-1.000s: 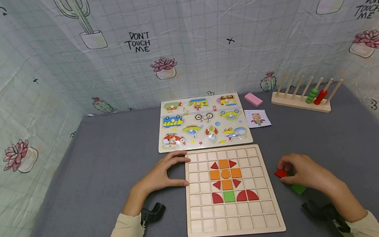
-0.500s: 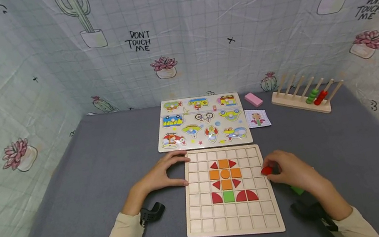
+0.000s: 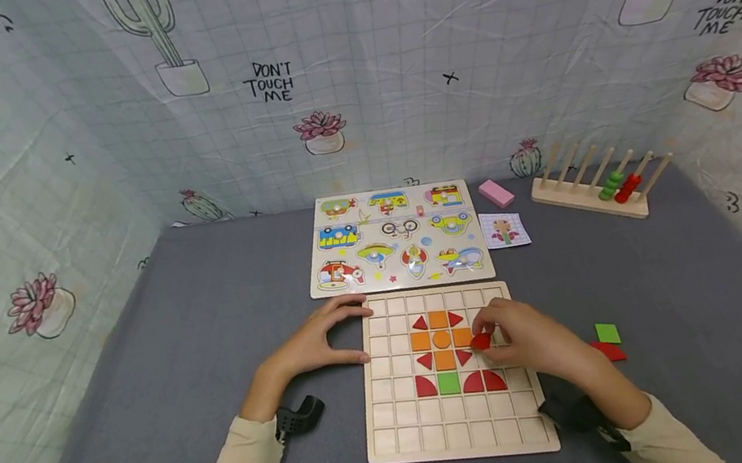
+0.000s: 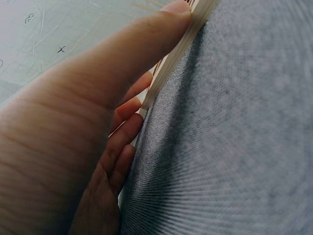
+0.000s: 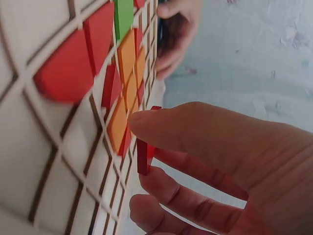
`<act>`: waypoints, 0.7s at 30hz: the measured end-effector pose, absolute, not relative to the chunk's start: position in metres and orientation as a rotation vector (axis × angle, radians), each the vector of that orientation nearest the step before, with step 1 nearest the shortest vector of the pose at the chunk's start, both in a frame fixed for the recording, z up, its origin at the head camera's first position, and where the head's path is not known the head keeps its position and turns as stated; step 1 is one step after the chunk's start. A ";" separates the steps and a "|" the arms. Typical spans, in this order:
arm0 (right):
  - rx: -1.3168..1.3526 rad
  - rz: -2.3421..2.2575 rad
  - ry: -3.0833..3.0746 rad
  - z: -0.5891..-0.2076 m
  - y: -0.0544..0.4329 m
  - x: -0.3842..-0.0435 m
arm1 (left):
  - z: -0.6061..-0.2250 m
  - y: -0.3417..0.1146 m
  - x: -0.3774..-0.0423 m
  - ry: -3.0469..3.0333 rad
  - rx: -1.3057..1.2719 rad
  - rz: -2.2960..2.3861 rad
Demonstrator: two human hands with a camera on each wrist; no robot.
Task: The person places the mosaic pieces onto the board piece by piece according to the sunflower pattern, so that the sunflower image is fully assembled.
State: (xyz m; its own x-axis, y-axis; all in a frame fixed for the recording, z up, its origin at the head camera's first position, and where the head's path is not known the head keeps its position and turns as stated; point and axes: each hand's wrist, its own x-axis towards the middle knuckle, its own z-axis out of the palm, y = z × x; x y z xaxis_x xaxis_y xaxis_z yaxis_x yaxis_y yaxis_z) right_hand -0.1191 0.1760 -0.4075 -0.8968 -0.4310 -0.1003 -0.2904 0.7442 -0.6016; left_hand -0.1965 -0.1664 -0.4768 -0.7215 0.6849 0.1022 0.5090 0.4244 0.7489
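A wooden grid board point(image 3: 418, 438) lies on the grey table, with orange squares, an orange circle, red triangles, red quarter circles and a green square point(image 3: 448, 382) in its cells. My right hand point(image 3: 534, 335) is over the board's right half, pinching a red quarter-circle piece point(image 3: 481, 341) between thumb and fingers. In the right wrist view that red piece point(image 5: 143, 155) stands on edge, apart from the grid. At the board's left edge my left hand point(image 3: 315, 339) rests with thumb and fingers spread, touching the rim. The left wrist view shows its thumb point(image 4: 161, 29) on the wooden edge.
Right of the board lie a loose green square point(image 3: 607, 333) and a red piece point(image 3: 610, 351), partly behind my wrist. Behind stand a vehicle puzzle board point(image 3: 394, 260), a pattern card point(image 3: 505, 229), a pink block point(image 3: 496, 194) and a peg rack point(image 3: 589, 200) with green and red beads.
My right hand has carried the red quarter-circle piece left from the table to above the board. The loose green and red pieces on the right are now uncovered. My left hand has stayed still.
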 end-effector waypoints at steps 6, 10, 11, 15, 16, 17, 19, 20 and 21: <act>-0.626 -0.857 2.680 -0.412 0.158 -0.116 | -0.478 -0.166 -0.197 2.472 1.072 1.178; -0.714 -0.860 2.664 -0.416 0.147 -0.112 | -0.480 -0.165 -0.198 2.462 1.045 1.164; -0.746 -0.863 2.660 -0.418 0.144 -0.111 | -0.480 -0.165 -0.198 2.459 1.044 1.167; -0.831 -0.858 2.647 -0.421 0.133 -0.108 | -0.479 -0.166 -0.197 2.450 1.046 1.181; -0.842 -0.853 2.646 -0.421 0.130 -0.108 | -0.478 -0.166 -0.197 2.447 1.044 1.183; -0.848 -0.846 2.645 -0.421 0.127 -0.107 | -0.478 -0.166 -0.197 2.446 1.044 1.185; -0.857 -0.824 2.644 -0.422 0.122 -0.107 | -0.478 -0.166 -0.197 2.445 1.040 1.187; -0.864 -0.814 2.643 -0.421 0.119 -0.106 | -0.478 -0.166 -0.197 2.446 1.036 1.188; -0.871 -0.810 2.638 -0.421 0.116 -0.106 | -0.477 -0.166 -0.197 2.447 1.033 1.188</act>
